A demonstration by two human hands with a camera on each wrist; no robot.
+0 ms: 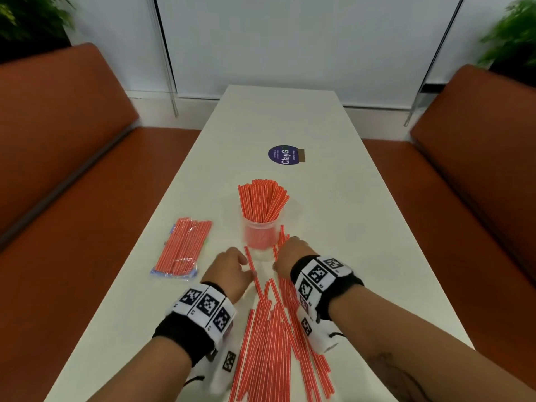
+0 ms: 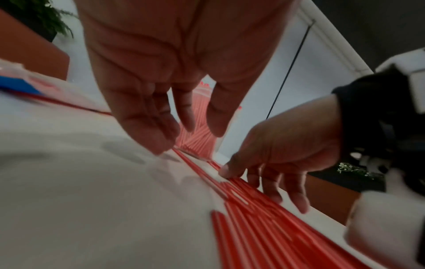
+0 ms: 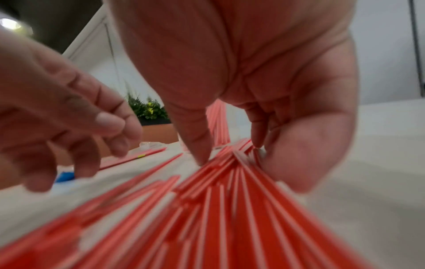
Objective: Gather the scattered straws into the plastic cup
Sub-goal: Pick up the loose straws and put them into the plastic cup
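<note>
The scattered straws (image 1: 278,338) lie in a loose red fan on the white tabletop (image 1: 333,198), just in front of the plastic cup (image 1: 259,233), which already stands packed with upright straws. The right hand (image 1: 291,253) sits over the far end of the pile, its fingers (image 3: 195,145) curled and pinching several straws. The left hand (image 1: 230,268) hovers beside it, fingers (image 2: 147,125) loosely bent and holding nothing. A sealed packet of straws (image 1: 182,248) lies to the left.

one plastic cup (image 1: 259,233), one sealed straw pack (image 1: 182,248), two hands, countless loose straws (image 1: 275,343).
</note>
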